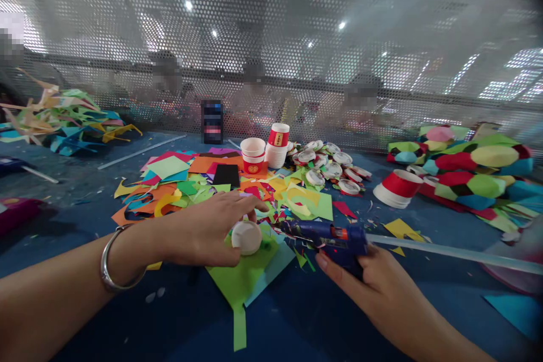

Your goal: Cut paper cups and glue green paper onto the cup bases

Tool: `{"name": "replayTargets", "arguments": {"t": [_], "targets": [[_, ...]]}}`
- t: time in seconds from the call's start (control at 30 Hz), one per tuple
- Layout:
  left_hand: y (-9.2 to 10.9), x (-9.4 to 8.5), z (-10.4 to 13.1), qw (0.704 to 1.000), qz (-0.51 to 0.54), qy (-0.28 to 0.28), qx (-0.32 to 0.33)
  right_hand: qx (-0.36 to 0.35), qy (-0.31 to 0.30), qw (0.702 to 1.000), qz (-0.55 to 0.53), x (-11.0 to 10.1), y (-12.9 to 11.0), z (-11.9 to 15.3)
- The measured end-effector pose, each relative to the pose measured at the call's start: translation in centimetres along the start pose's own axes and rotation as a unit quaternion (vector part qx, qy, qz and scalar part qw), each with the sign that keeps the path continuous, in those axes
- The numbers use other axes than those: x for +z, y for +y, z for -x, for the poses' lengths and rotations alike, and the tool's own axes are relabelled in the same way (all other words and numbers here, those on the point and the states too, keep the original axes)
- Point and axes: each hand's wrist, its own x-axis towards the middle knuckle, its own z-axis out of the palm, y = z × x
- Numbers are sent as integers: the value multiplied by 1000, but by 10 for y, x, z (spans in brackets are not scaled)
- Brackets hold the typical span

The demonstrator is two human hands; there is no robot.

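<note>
The navy plastic glue gun (311, 233) shows orange. A blue surface (186, 317) bears red-and-white paper cups (253, 166) near its far edge.

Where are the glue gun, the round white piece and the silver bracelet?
Glue gun (334, 240), head view: middle of its blue body.
Round white piece (248, 237), head view: its pale visible face.
Silver bracelet (104, 266), head view: the band's outer side.

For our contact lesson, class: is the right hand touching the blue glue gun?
Touching. The head view shows the right hand closed around the lower part of the blue glue gun.
</note>
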Motion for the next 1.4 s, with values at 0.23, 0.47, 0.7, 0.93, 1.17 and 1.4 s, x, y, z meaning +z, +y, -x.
{"name": "replayTargets", "arguments": {"t": [0.23,0.47,0.7,0.93,1.17,1.4], "targets": [[-4,-3,2,999,3,-22,32,-8,-17,1000,3,0,-1,1],[-4,1,0,1000,-6,-16,-7,-52,-22,998,3,1,-7,1],[10,11,4,999,-12,25,-20,-45,-9,999,3,-1,-7,0],[24,15,-2,998,6,-1,-60,-30,-16,999,8,-1,-4,0],[3,12,5,1000,-1,27,-7,0,24,999,-35,-4,-3,1],[9,5,4,996,-38,77,-10,18,58,997,-43,-7,-2,-1]]}}
